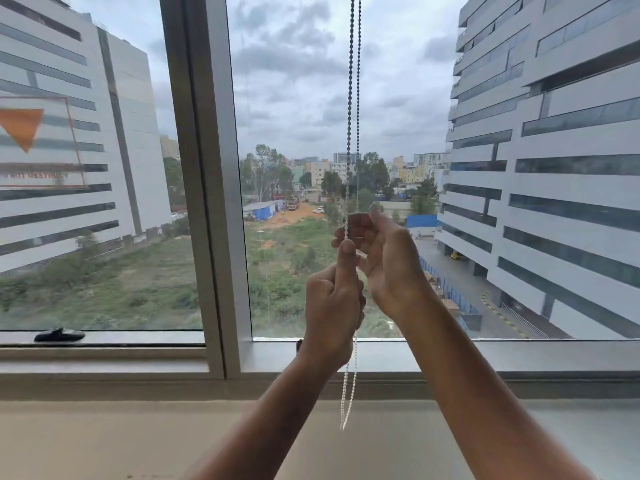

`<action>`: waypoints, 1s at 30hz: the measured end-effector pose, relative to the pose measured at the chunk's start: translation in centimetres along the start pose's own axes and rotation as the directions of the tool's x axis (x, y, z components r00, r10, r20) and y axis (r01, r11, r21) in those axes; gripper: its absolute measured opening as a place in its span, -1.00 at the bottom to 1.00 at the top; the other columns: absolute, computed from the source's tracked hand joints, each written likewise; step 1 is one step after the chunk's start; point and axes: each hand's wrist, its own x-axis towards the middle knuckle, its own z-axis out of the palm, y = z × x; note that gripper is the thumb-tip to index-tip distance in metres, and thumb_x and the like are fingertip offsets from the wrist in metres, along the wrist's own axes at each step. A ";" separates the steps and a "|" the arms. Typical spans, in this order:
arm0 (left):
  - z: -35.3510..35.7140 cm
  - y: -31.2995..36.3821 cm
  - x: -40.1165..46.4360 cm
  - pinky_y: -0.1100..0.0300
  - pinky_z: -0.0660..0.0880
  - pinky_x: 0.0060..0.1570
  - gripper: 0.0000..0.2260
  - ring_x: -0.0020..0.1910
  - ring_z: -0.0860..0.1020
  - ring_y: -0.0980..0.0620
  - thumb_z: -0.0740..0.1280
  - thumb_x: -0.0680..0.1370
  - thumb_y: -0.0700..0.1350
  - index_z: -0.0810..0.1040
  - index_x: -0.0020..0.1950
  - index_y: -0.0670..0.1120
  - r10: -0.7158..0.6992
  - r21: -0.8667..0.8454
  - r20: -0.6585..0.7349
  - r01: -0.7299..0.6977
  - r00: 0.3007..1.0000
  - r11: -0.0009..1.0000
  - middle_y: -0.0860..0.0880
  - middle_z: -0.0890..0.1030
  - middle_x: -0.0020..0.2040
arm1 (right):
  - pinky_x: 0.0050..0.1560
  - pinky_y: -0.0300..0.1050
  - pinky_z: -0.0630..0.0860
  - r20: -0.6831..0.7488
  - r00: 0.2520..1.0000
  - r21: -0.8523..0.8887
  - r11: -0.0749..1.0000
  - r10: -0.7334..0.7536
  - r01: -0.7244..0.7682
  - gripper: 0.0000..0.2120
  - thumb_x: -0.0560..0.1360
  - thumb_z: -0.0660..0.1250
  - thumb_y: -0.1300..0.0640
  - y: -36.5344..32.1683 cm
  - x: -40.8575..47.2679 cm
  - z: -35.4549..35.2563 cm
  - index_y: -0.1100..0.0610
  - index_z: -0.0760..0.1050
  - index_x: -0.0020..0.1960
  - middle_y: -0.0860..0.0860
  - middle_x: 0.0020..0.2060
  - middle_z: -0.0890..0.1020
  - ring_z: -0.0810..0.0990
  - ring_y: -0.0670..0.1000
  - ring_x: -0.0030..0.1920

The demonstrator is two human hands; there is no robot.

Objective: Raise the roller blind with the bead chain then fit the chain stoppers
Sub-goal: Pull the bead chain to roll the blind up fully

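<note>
In front of the wide grey-framed glass window point(204, 202), the looped white plastic bead chain point(353, 98) hangs from above, both strands passing through the hands and ending just above the pale sill point(104, 438). The left hand point(332, 306) is clenched around the chain, thumb pressing one strand, while the right hand point(384, 261) pinches something small and clear beside it, probably a stopper. Light, limp and bumpy, the chain should grip best between beads.
</note>
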 end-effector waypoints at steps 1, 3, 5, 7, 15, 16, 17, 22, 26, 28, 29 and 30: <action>-0.2 -0.5 -0.2 0.32 0.13 -0.60 -0.42 -0.65 0.17 0.14 0.26 0.69 0.18 0.39 -0.30 -0.27 -0.007 -0.002 -0.006 0.007 1.000 1.000 0.02 0.23 -0.53 | -0.07 0.02 0.55 0.014 1.000 -0.002 1.000 -0.010 0.010 -0.61 0.74 0.17 -0.01 -0.7 0.3 0.4 0.20 0.64 -0.03 0.13 -0.20 0.69 0.68 0.14 -0.13; -0.5 -1.4 -0.7 0.32 0.10 -0.60 -0.46 -0.65 0.16 0.14 0.27 0.67 0.18 0.32 -0.36 -0.15 -0.017 -0.005 -0.007 0.017 1.000 1.000 -0.01 0.19 -0.51 | -0.10 0.03 0.54 0.037 0.999 -0.004 1.000 -0.021 0.021 -0.63 0.74 0.16 -0.01 -1.9 0.7 1.2 0.24 0.62 0.08 0.13 -0.18 0.71 0.70 0.11 -0.16; -0.8 -2.2 -1.4 0.30 0.07 -0.58 -0.47 -0.64 0.14 0.13 0.27 0.64 0.19 0.27 -0.38 -0.10 -0.036 0.011 -0.011 0.036 0.999 0.999 -0.01 0.17 -0.49 | -0.11 0.01 0.55 0.050 0.998 -0.004 1.000 -0.030 0.030 -0.62 0.75 0.14 0.00 -2.9 0.9 1.9 0.25 0.61 0.14 0.11 -0.18 0.73 0.72 0.09 -0.18; -1.1 -3.0 -2.0 0.28 0.07 -0.57 -0.50 -0.62 0.13 0.12 0.26 0.62 0.22 0.24 -0.39 -0.03 -0.045 0.040 -0.013 0.046 0.999 0.998 0.00 0.16 -0.49 | -0.13 0.00 0.56 0.061 0.997 0.011 0.999 -0.041 0.040 -0.63 0.74 0.15 0.01 -3.6 1.1 2.6 0.24 0.63 0.10 0.10 -0.20 0.74 0.72 0.08 -0.20; -1.8 -4.4 -2.8 0.28 0.07 -0.53 -0.44 -0.59 0.12 0.12 0.26 0.61 0.26 0.10 -0.34 -0.06 -0.056 0.062 -0.015 0.057 0.998 0.996 0.02 0.16 -0.50 | -0.33 -0.11 0.46 0.080 0.997 0.107 0.994 -0.023 0.014 -0.63 0.73 0.17 0.02 -5.9 2.0 4.5 0.26 0.64 0.11 0.05 -0.34 0.67 0.57 -0.01 -0.40; -1.8 -4.5 -2.9 0.27 0.07 -0.52 -0.42 -0.58 0.11 0.11 0.26 0.62 0.26 0.09 -0.33 -0.09 -0.052 0.065 -0.012 0.053 0.999 0.996 0.01 0.15 -0.49 | -0.36 -0.12 0.39 0.083 0.996 0.114 0.993 -0.025 0.016 -0.63 0.72 0.17 0.03 -6.1 2.2 4.7 0.27 0.63 0.12 0.03 -0.37 0.64 0.51 -0.03 -0.42; -1.8 -4.5 -2.9 0.27 0.06 -0.51 -0.41 -0.57 0.10 0.10 0.26 0.62 0.27 0.09 -0.33 -0.09 -0.047 0.068 -0.010 0.048 0.999 0.997 0.00 0.14 -0.48 | -0.40 -0.14 0.30 0.083 0.996 0.121 0.992 -0.029 0.019 -0.63 0.72 0.17 0.03 -6.2 2.3 4.9 0.27 0.63 0.12 0.00 -0.41 0.58 0.42 -0.05 -0.46; -1.7 -4.3 -3.1 0.27 0.12 -0.51 -0.47 -0.58 0.14 0.11 0.25 0.66 0.22 0.19 -0.43 0.06 -0.021 0.101 -0.002 0.021 1.000 0.995 0.06 0.20 -0.52 | -0.49 -0.17 0.03 0.015 0.999 0.145 0.988 -0.049 0.046 -0.62 0.72 0.21 -0.05 -6.4 2.0 5.3 0.12 0.55 -0.17 -0.10 -0.53 0.30 0.11 -0.08 -0.55; -1.3 -4.5 -3.4 0.27 0.12 -0.50 -0.46 -0.57 0.13 0.10 0.25 0.70 0.18 0.16 -0.40 0.03 -0.009 0.090 0.013 0.008 1.000 0.996 0.04 0.19 -0.51 | -0.55 -0.21 0.06 -0.032 0.989 0.145 0.979 -0.141 0.144 -0.56 0.72 0.26 0.00 -5.9 1.3 5.4 0.03 0.42 -0.33 -0.12 -0.61 0.28 0.11 -0.08 -0.61; -1.3 -4.5 -3.6 0.25 0.10 -0.49 -0.45 -0.56 0.12 0.10 0.26 0.66 0.23 0.12 -0.36 -0.01 -0.014 0.078 0.018 0.012 1.000 0.997 0.01 0.17 -0.49 | -0.57 -0.24 0.08 -0.029 0.981 0.154 0.968 -0.194 0.196 -0.55 0.73 0.25 0.01 -5.7 1.0 5.5 0.04 0.41 -0.34 -0.12 -0.60 0.28 0.11 -0.08 -0.62; -1.4 -4.5 -3.7 0.24 0.09 -0.49 -0.45 -0.56 0.12 0.10 0.27 0.65 0.25 0.11 -0.35 -0.02 -0.016 0.070 0.021 0.015 1.000 0.997 0.00 0.16 -0.49 | -0.57 -0.25 0.08 -0.023 0.977 0.160 0.964 -0.214 0.215 -0.55 0.73 0.25 0.01 -5.6 0.9 5.5 0.04 0.41 -0.34 -0.12 -0.60 0.28 0.11 -0.09 -0.62; -1.4 -4.5 -3.7 0.23 0.07 -0.49 -0.44 -0.56 0.11 0.09 0.27 0.64 0.26 0.11 -0.34 -0.02 -0.018 0.062 0.025 0.016 1.000 0.998 -0.02 0.15 -0.48 | -0.58 -0.25 0.08 -0.017 0.974 0.167 0.960 -0.227 0.226 -0.55 0.74 0.24 0.01 -5.5 0.8 5.5 0.03 0.41 -0.33 -0.12 -0.59 0.28 0.11 -0.09 -0.61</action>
